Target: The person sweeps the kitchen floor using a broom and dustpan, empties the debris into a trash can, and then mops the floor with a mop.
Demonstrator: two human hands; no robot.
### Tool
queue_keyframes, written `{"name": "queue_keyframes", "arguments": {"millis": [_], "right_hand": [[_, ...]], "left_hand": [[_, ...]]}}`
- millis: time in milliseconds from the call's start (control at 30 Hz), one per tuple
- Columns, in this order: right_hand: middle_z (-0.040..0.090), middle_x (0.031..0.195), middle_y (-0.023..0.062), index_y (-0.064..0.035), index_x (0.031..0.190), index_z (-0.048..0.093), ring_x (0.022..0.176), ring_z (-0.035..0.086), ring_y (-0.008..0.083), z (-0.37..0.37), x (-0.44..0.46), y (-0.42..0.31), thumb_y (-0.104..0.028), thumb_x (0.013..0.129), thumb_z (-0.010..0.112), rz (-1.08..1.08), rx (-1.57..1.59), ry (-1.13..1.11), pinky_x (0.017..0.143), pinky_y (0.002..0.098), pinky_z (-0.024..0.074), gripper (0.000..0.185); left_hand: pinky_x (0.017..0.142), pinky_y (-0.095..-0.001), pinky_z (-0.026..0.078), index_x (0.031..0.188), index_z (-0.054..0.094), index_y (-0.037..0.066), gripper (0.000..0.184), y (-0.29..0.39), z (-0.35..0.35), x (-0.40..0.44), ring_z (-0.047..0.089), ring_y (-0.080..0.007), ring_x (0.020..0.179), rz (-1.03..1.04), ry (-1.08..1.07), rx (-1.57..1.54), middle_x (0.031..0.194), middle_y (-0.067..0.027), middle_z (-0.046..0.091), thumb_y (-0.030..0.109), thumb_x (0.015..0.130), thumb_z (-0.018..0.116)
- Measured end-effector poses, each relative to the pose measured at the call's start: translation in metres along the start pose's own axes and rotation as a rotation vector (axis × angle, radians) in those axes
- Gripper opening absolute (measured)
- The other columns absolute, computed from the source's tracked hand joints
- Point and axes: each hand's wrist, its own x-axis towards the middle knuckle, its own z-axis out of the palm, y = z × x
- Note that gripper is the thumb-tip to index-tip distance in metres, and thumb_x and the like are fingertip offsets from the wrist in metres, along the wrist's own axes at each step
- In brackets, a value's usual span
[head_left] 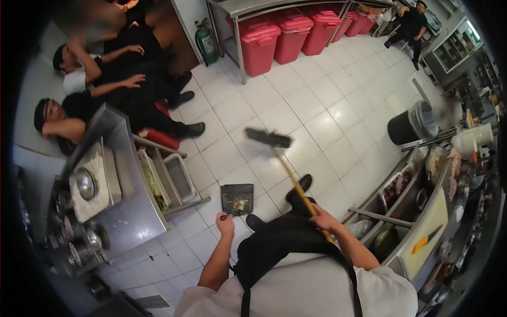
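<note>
My left hand point(225, 224) is closed around the handle of a black dustpan point(228, 193), low over the tiled floor. Small food scraps point(241, 206), green, red and pale, lie in the pan. In my right hand point(324, 217) is the yellowish wooden stick of a broom point(288, 170), gripped against my right side. The dark broom head point(268, 138) is out in front, beyond the dustpan, at floor level. My feet in black shoes stand between the pan and the stick.
Several red bins point(260, 47) line the far wall under a steel table, near a fire extinguisher point(206, 42). Seated people point(113, 100) stretch their legs out at left. A black trash bin point(405, 127) stands right. A knife point(426, 241) lies on a cutting board point(435, 216).
</note>
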Motion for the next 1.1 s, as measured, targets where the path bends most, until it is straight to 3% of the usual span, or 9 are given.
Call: {"name": "queue_keyframes", "arguments": {"millis": [233,533,600,633,667,833,900,1033,1100], "right_hand": [[0.045,0.06,0.0032,-0.0025,0.104,0.051,0.043,0.044,0.0133,-0.112,0.046,0.118,-0.01,0.083,0.06,0.231,0.535,0.339,0.036,0.0317,0.0404,0.024],[0.059,0.069,0.0173,0.0067,0.106,0.049,0.044,0.055,0.0247,-0.199,0.083,0.199,-0.004,0.078,0.051,0.545,0.588,0.498,0.038,0.0365,0.0454,0.03],[0.06,0.072,0.0204,0.0087,0.105,0.049,0.047,0.059,0.0272,-0.199,0.068,0.197,-0.005,0.078,0.05,0.624,0.543,0.596,0.04,0.0381,0.047,0.03],[0.06,0.073,0.0209,0.0078,0.107,0.048,0.047,0.059,0.0277,-0.2,0.064,0.204,-0.007,0.079,0.052,0.573,0.585,0.57,0.038,0.0389,0.0465,0.032],[0.061,0.077,0.0211,0.007,0.108,0.049,0.052,0.061,0.0297,-0.206,0.058,0.198,-0.006,0.079,0.052,0.592,0.621,0.576,0.041,0.0404,0.0482,0.032],[0.064,0.09,0.021,0.0019,0.108,0.053,0.071,0.065,0.0328,-0.181,0.086,0.218,-0.016,0.083,0.056,0.53,0.465,0.676,0.058,0.0447,0.0534,0.032],[0.064,0.093,0.0225,0.0011,0.107,0.054,0.079,0.065,0.0334,-0.192,0.072,0.185,-0.024,0.087,0.052,0.567,0.834,0.705,0.067,0.0445,0.0528,0.032],[0.064,0.103,0.0249,-0.0002,0.109,0.055,0.096,0.063,0.0355,-0.199,0.093,0.161,-0.033,0.096,0.038,0.629,0.591,0.652,0.083,0.0439,0.049,0.039],[0.062,0.11,0.024,-0.0026,0.107,0.058,0.11,0.058,0.0356,-0.209,0.102,0.139,-0.036,0.097,0.032,0.672,0.858,0.736,0.094,0.0439,0.0428,0.044]], "left_hand": [[0.082,-0.0294,0.044,0.08,0.052,0.007,0.019,0.118,0.151,-0.017,0.055,-0.0172,0.089,0.064,-0.3,0.137,0.09,-0.0069,0.06,-0.004,0.072,0.065],[0.096,-0.0359,0.04,0.08,0.048,0.005,0.02,0.272,0.471,-0.121,0.056,-0.0276,0.111,0.345,-1.006,0.344,0.114,-0.0232,0.062,-0.008,0.074,0.062],[0.086,-0.031,0.044,0.078,0.048,0.006,0.02,0.312,0.545,-0.157,0.057,-0.0232,0.105,0.399,-1.141,0.27,0.114,-0.0235,0.062,-0.008,0.075,0.062],[0.071,-0.0264,0.043,0.076,0.048,0.007,0.02,0.327,0.585,-0.162,0.056,-0.0172,0.091,0.367,-1.196,0.236,0.116,-0.0222,0.061,-0.007,0.075,0.062],[0.093,-0.0341,0.043,0.077,0.047,0.006,0.02,0.356,0.62,-0.181,0.055,-0.0246,0.111,0.317,-1.234,0.214,0.117,-0.0223,0.061,-0.009,0.077,0.062],[0.076,-0.0365,0.053,0.083,0.048,0.012,0.016,0.487,0.793,-0.265,0.059,-0.0225,0.104,0.082,-1.418,-0.162,0.113,-0.0136,0.062,0.005,0.087,0.061],[0.078,-0.0453,0.057,0.093,0.047,0.006,0.011,0.523,0.867,-0.287,0.06,-0.0247,0.105,0.075,-1.462,-0.21,0.111,-0.0145,0.06,0.005,0.09,0.058],[0.092,-0.0527,0.054,0.099,0.044,-0.005,0.016,0.526,1.018,-0.314,0.059,-0.0404,0.105,-0.27,-1.396,-0.403,0.108,-0.0206,0.058,0.01,0.095,0.048],[0.092,-0.0525,0.054,0.098,0.044,-0.006,0.018,0.493,1.103,-0.307,0.058,-0.0434,0.104,-0.514,-1.386,-0.431,0.105,-0.0216,0.058,0.012,0.095,0.047]]}}
